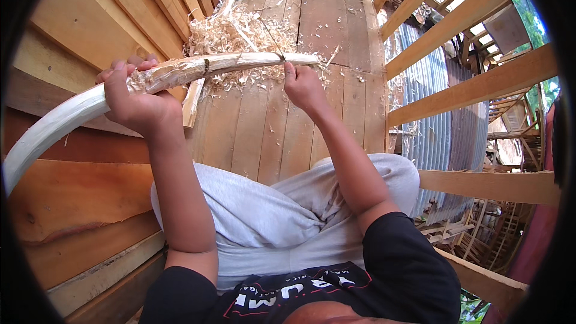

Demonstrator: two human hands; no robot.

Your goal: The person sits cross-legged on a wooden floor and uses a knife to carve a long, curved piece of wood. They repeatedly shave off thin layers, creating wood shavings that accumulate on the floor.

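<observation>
A long, curved pale wooden pole (180, 75) lies crosswise over the plank floor (282, 138), running from the 9 o'clock edge of the view up to just past centre at 12 o'clock; its middle stretch is rough and freshly cut, its left stretch smooth. The left hand (135, 99) is wrapped around the pole at about 10 o'clock, fingers curled over the top in a full grip. The right hand (303, 87) sits just under the pole's right end near 12 o'clock, closed around a thin blade (271, 39) whose narrow dark length angles up and leftward from the pole; the handle is hidden in the fist. A heap of pale wood shavings (240, 36) lies on the floor directly behind the pole, toward 12 o'clock. Grey-trousered legs (264, 210) are folded at 6 o'clock. Stacked boards (78, 198) stand at 8 o'clock; a timber railing (474, 87) runs at 3 o'clock.
</observation>
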